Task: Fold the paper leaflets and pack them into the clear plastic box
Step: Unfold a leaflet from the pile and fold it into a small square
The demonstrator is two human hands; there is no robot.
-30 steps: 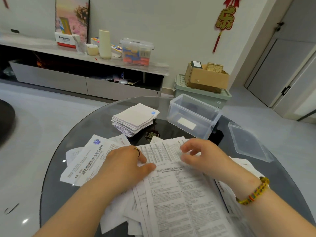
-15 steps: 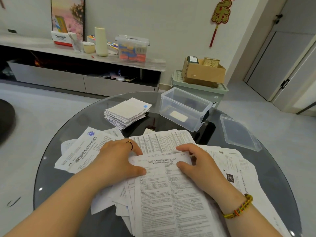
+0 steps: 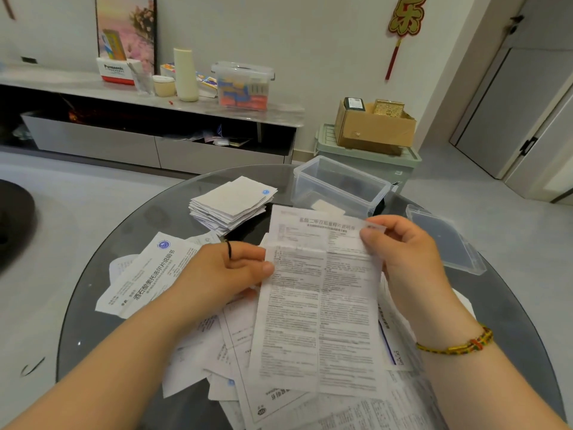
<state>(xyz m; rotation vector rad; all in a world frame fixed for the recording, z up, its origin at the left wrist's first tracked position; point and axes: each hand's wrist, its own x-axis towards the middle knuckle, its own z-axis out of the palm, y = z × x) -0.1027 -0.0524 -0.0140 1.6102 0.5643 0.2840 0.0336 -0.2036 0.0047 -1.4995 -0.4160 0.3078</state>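
I hold a long printed paper leaflet (image 3: 319, 305) up off the pile. My left hand (image 3: 226, 271) pinches its left edge with thumb and fingers. My right hand (image 3: 400, 252) pinches its upper right edge. Under it lies a loose spread of unfolded leaflets (image 3: 148, 274) on the round glass table (image 3: 93, 305). A stack of folded leaflets (image 3: 231, 203) sits at the back of the table. Right of the stack stands the clear plastic box (image 3: 338, 187), open, with one small folded paper on its bottom.
The box's clear lid (image 3: 446, 240) lies at the table's right edge. Behind the table stand a green crate with a cardboard box (image 3: 372, 131) on it and a low cabinet (image 3: 148, 119) with bottles and containers.
Both hands have lifted the top leaflet off the pile; a second ago they were pressed flat on the papers. The view has tilted slightly.
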